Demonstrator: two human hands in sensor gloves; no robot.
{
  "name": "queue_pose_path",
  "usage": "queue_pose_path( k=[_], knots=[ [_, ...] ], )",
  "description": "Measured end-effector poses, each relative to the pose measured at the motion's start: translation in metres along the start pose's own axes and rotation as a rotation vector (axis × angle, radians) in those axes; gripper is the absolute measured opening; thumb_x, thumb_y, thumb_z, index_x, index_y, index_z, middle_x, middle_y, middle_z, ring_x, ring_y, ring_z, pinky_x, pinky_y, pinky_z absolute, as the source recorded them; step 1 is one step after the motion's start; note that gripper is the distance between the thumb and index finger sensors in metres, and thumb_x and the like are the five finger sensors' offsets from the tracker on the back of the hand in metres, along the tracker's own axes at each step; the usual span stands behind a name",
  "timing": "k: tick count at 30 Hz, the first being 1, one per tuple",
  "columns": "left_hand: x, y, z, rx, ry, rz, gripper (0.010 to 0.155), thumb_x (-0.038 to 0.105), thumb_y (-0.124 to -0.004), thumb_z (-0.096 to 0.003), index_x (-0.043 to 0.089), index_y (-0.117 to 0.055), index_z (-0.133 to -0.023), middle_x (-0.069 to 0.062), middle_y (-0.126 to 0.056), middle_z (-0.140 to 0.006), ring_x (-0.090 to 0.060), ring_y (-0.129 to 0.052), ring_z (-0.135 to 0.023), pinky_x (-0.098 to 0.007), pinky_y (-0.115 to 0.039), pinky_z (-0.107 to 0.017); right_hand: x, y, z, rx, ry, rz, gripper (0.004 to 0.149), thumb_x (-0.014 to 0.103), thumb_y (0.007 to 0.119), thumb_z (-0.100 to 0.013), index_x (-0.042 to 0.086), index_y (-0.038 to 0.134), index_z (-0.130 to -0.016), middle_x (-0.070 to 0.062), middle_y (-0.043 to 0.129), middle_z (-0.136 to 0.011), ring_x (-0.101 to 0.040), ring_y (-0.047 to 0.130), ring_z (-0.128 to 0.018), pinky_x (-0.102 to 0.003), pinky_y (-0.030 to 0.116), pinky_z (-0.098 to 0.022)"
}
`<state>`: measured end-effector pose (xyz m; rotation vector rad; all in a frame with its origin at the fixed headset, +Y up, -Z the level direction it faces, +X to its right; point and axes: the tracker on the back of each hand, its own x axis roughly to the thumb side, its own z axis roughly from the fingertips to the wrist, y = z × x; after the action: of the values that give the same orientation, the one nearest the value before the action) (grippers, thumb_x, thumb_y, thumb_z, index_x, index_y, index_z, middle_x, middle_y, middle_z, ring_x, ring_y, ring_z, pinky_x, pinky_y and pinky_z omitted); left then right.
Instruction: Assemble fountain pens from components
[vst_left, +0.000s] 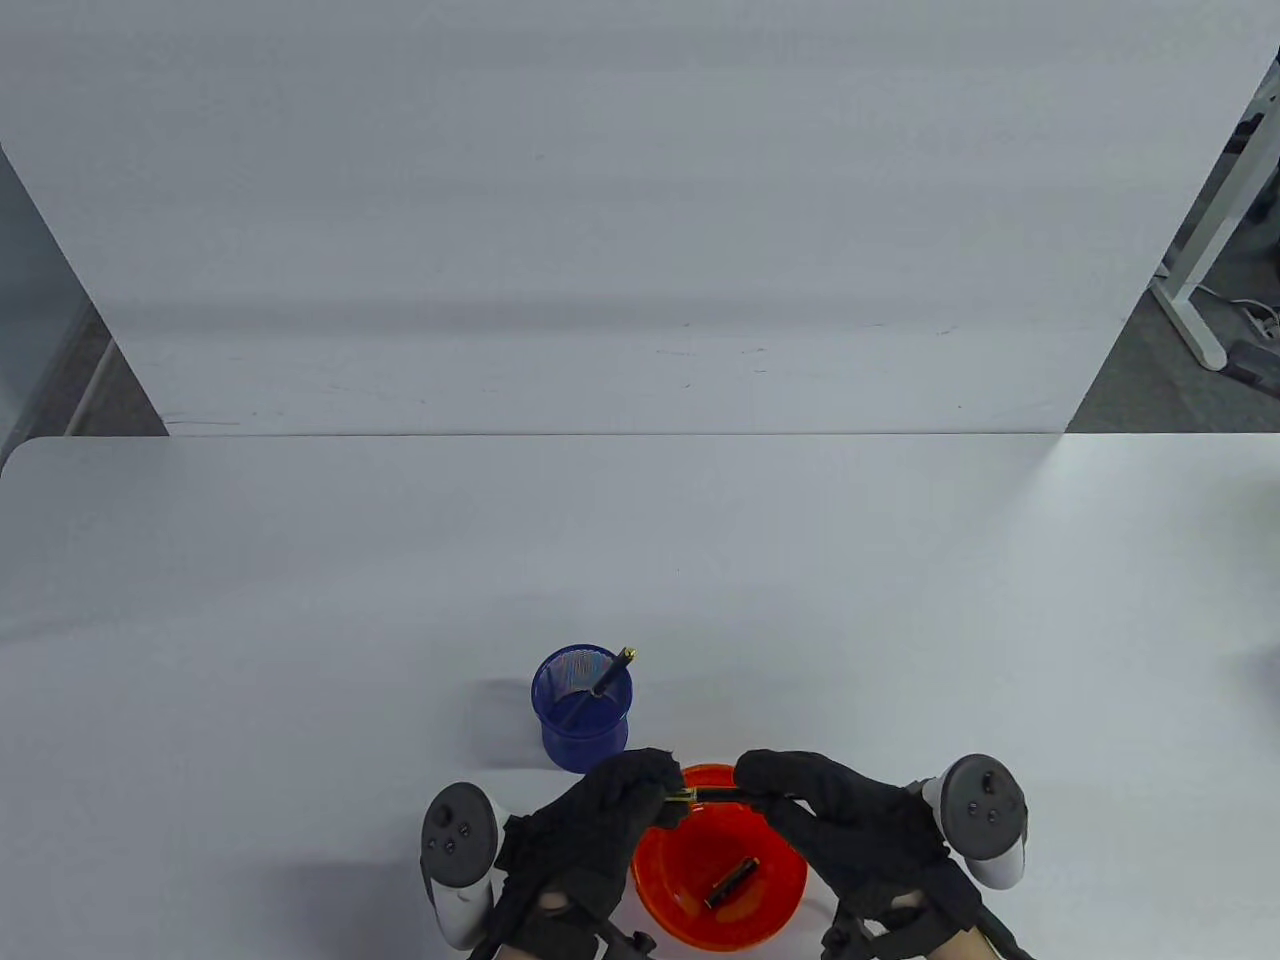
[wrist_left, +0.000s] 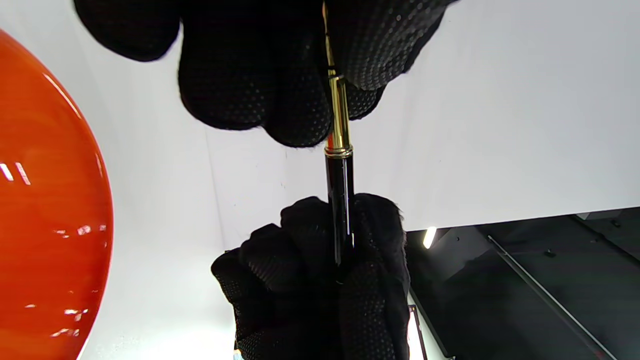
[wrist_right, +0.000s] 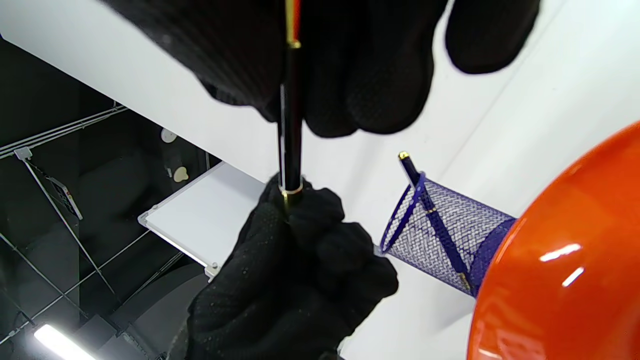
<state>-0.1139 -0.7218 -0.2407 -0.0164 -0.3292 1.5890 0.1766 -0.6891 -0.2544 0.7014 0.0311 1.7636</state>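
Both hands hold one black and gold pen (vst_left: 712, 795) level above the orange bowl (vst_left: 676, 862). My left hand (vst_left: 665, 795) pinches its gold front section (wrist_left: 338, 117), seen at the top of the left wrist view (wrist_left: 327, 75). My right hand (vst_left: 752, 790) grips the black barrel (wrist_left: 341, 210), seen at the top of the right wrist view (wrist_right: 295, 80). The gold section meets the barrel at a gold ring. A short black and gold pen part (vst_left: 732, 882) lies in the bowl. The nib end is hidden in my left fingers.
A blue mesh cup (vst_left: 583, 712) stands just behind the bowl with one finished dark pen (vst_left: 612, 672) leaning in it; it also shows in the right wrist view (wrist_right: 450, 237). A white panel stands along the table's far edge.
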Motion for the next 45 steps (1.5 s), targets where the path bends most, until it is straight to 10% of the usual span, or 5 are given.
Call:
queue_pose_path(
  k=[45],
  knots=[
    [0.0016, -0.0009, 0.0001, 0.002, -0.005, -0.004, 0.039, 0.020, -0.076, -0.0587, 0.010, -0.081, -0.096, -0.023, -0.093, -0.084, -0.047, -0.092, -0.070, -0.072, -0.063, -0.060, 0.0008, -0.0001, 0.0001, -0.009, 0.009, 0.006, 0.042, 0.026, 0.081, -0.055, 0.015, 0.081, -0.095, -0.020, 0.092, -0.091, -0.044, 0.089, -0.072, -0.069, 0.062, -0.064]
  ],
)
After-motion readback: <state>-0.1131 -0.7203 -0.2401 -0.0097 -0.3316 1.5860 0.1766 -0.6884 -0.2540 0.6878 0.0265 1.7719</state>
